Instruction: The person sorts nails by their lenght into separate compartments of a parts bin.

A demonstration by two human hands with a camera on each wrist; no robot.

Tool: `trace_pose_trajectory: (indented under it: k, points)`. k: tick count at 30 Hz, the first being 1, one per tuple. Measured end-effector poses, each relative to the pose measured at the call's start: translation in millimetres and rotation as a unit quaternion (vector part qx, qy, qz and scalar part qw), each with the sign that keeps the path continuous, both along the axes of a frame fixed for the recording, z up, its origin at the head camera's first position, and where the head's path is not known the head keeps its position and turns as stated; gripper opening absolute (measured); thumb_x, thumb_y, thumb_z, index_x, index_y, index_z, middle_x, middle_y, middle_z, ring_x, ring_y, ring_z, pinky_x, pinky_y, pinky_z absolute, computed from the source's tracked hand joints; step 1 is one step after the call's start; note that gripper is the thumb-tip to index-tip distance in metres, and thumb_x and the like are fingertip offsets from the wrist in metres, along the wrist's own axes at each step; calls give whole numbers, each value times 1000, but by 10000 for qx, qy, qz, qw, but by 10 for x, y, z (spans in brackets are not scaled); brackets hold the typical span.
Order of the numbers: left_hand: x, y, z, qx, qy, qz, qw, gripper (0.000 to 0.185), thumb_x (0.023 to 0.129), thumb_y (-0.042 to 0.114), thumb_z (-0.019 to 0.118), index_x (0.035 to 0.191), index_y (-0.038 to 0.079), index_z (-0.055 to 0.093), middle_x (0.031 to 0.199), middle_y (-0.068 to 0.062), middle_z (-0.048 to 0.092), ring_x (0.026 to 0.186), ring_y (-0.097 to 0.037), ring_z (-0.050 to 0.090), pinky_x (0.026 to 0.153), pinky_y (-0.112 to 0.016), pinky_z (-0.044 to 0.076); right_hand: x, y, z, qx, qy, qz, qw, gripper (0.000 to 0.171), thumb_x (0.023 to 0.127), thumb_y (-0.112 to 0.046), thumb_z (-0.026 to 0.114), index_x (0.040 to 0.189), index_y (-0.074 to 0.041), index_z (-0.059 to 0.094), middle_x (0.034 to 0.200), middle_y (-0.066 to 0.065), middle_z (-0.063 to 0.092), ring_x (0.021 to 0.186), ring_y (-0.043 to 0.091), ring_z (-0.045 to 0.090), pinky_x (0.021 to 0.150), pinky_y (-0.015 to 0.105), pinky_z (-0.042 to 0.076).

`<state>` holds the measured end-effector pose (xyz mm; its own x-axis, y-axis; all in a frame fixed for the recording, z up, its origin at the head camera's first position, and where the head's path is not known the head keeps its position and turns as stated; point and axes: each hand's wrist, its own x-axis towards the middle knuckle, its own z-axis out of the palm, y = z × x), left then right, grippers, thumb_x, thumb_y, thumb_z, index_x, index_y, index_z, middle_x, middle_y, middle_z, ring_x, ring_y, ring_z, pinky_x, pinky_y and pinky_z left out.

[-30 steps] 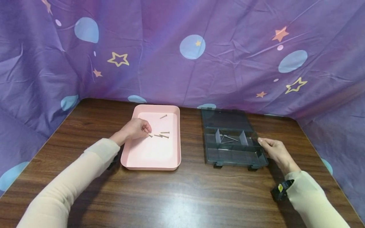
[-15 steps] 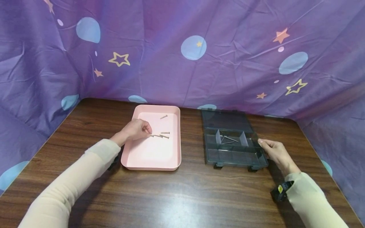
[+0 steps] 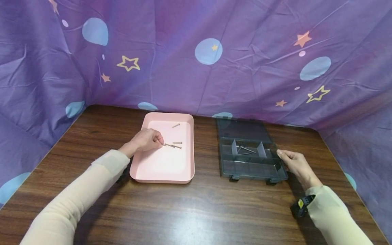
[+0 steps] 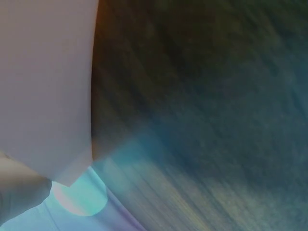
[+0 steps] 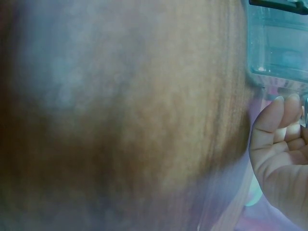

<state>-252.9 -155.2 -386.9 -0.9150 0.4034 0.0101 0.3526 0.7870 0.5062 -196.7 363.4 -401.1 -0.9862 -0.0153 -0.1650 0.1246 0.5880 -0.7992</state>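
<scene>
in pink tray (image 3: 165, 166) | screw (image 3: 167, 145) lies flat, left-right | left hand (image 3: 146, 139) pinches it

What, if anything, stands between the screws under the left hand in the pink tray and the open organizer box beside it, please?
Nothing visible blocks the way. The left hand pinches a screw inside the pink tray. Between the tray and the organizer box lies only bare table; just the tray's low rim and the box's wall must be cleared. The box's lid lies open.

Dark brown wood-grain surface (image 3: 190, 211), glossy, with a pale sheen of light near the front edge. Behind and along both sides, creased purple cloth backdrop (image 3: 171, 75), printed with pale blue circles and small orange and yellow stars.
</scene>
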Motion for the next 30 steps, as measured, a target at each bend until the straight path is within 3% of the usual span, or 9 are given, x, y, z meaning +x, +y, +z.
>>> trace_pose_trajectory:
  k: [4,7,10,13,15,17,21,30]
  points:
    - [3,1,9,62,11,-21,10000,3,76,12,70,78,9,69,74,-2,71,72,-12,61,69,-28,47,5,9,-7,-24,38,-6,10000,63,100,-39,39,136,13,37,135,26,45,86,-17,48,71,15,49]
    - [-2,-1,5,111,34,-49,9999,4,77,12,70,79,9,69,73,-2,70,72,-12,60,70,-29,46,7,24,-10,-145,61,-23,9999,63,99,-38,41,135,13,37,119,3,61,84,-14,51,70,16,50]
    - [-5,3,5,176,44,-35,9998,5,77,12,70,79,8,68,73,-2,70,71,-12,59,71,-29,46,10,31,-8,-267,59,-56,9996,63,99,-38,43,135,14,37,102,-18,61,82,-12,54,69,17,50]
    - [3,8,25,211,37,34,9998,5,77,12,70,80,9,68,73,-1,69,72,-12,59,71,-30,45,8,26,-4,-193,38,-60,9998,63,99,-38,43,135,14,38,107,-12,62,83,-13,53,69,17,50]
    - [6,10,37,231,51,82,9997,5,77,12,69,81,9,69,74,-1,69,71,-12,58,71,-29,45,4,20,-4,-98,29,-57,9999,63,99,-38,42,135,13,38,117,1,61,83,-14,52,70,17,50]
    - [6,7,37,266,28,119,9996,5,78,11,68,82,9,69,74,-1,69,70,-11,56,70,-29,44,2,11,2,23,-16,-60,10000,64,99,-40,40,135,12,38,127,16,55,84,-15,51,70,17,50]
    - [-4,6,29,450,-77,213,9987,6,79,10,68,84,7,69,76,-3,69,68,-11,52,67,-27,41,0,-2,15,133,-106,-70,9998,66,99,-44,38,136,11,38,137,30,39,83,-17,48,71,17,49]
    - [-7,18,19,953,-265,391,9943,9,79,6,69,87,1,68,77,-8,66,67,-12,50,64,-25,39,8,10,4,118,-86,-22,9999,67,99,-44,38,136,11,38,137,29,40,85,-19,46,72,15,48]
